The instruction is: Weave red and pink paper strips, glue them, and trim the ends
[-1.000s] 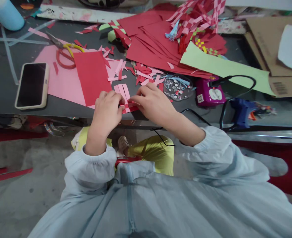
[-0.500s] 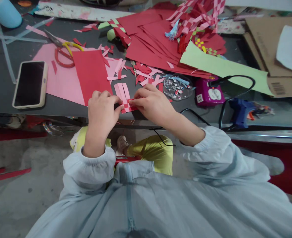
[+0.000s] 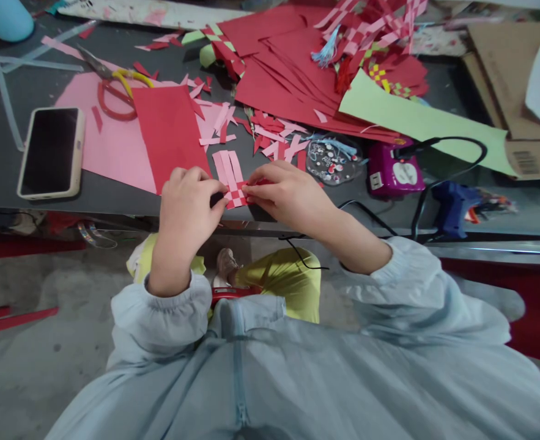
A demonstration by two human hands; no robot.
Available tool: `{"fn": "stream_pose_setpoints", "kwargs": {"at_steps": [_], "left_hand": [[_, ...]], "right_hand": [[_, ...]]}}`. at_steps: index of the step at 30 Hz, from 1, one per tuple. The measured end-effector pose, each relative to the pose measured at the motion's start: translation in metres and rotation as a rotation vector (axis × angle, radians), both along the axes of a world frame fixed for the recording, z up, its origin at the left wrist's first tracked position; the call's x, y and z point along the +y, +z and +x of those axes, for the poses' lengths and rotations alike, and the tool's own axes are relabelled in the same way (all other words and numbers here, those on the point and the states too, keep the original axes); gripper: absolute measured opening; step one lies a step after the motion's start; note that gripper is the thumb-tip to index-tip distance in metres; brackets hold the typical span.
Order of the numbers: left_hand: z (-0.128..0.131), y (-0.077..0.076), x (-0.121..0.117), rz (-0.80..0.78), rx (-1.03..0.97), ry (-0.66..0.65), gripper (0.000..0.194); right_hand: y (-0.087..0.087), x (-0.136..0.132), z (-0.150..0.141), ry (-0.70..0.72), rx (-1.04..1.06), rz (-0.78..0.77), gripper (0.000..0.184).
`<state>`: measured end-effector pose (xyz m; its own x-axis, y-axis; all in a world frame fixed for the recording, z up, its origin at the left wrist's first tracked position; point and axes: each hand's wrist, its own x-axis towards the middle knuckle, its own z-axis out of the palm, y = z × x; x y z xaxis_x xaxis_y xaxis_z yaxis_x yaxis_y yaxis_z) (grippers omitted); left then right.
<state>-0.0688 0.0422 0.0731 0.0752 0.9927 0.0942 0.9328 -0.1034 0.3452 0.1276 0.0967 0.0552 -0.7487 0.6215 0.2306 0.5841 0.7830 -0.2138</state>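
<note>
A small woven piece of pink and red paper strips (image 3: 231,174) lies at the table's front edge, its lower end checkered and its pink strips pointing away from me. My left hand (image 3: 188,205) pinches the woven paper at its left side between thumb and forefinger. From the right, my right hand (image 3: 288,192) closes thumb and fingers on the red strip ends at the weave's right side; part of that strip is hidden under the fingers. Just beyond my left hand lies a red paper sheet (image 3: 171,131) on top of a pink paper sheet (image 3: 114,153).
Scissors (image 3: 116,88) and a phone (image 3: 51,153) lie to the left. Paper scraps (image 3: 274,131), red sheets (image 3: 292,79) and a light green strip (image 3: 421,116) spread beyond. On the right are a dish of beads (image 3: 334,160), a purple power adapter (image 3: 394,171) and a blue glue gun (image 3: 455,208).
My right hand has shifted slightly right and down relative to the woven paper. My left hand keeps its pinch, and the view has moved a little.
</note>
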Motion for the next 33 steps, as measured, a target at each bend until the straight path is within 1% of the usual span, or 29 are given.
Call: {"fn": "stream_pose_setpoints", "kwargs": {"at_steps": [6,12,18,21,24,26,30,33], "left_hand": [[0.003,0.002,-0.001,-0.013,0.019,0.002,0.024],[0.004,0.001,-0.001,-0.021,0.018,-0.022,0.022],[0.004,-0.001,-0.001,0.013,0.009,-0.103,0.014],[0.005,-0.001,-0.002,0.038,0.035,-0.154,0.014],[0.008,0.002,-0.007,0.021,0.088,-0.189,0.02],[0.01,0.004,-0.011,0.006,0.126,-0.183,0.022],[0.015,0.004,-0.023,-0.013,0.221,-0.19,0.028],[0.019,0.002,-0.034,-0.021,0.298,-0.168,0.033]], "right_hand": [[-0.001,0.0,0.003,0.02,-0.021,0.037,0.027],[0.0,-0.006,0.006,0.096,-0.076,0.054,0.027],[0.0,-0.01,0.009,0.13,-0.076,0.052,0.03],[-0.001,-0.011,0.01,0.155,-0.066,0.074,0.03],[-0.002,-0.013,0.008,0.199,-0.055,0.115,0.028],[-0.003,-0.015,0.006,0.195,-0.042,0.133,0.028],[-0.001,-0.017,0.001,0.218,-0.012,0.125,0.026],[-0.001,-0.016,0.0,0.242,-0.006,0.081,0.035]]}}
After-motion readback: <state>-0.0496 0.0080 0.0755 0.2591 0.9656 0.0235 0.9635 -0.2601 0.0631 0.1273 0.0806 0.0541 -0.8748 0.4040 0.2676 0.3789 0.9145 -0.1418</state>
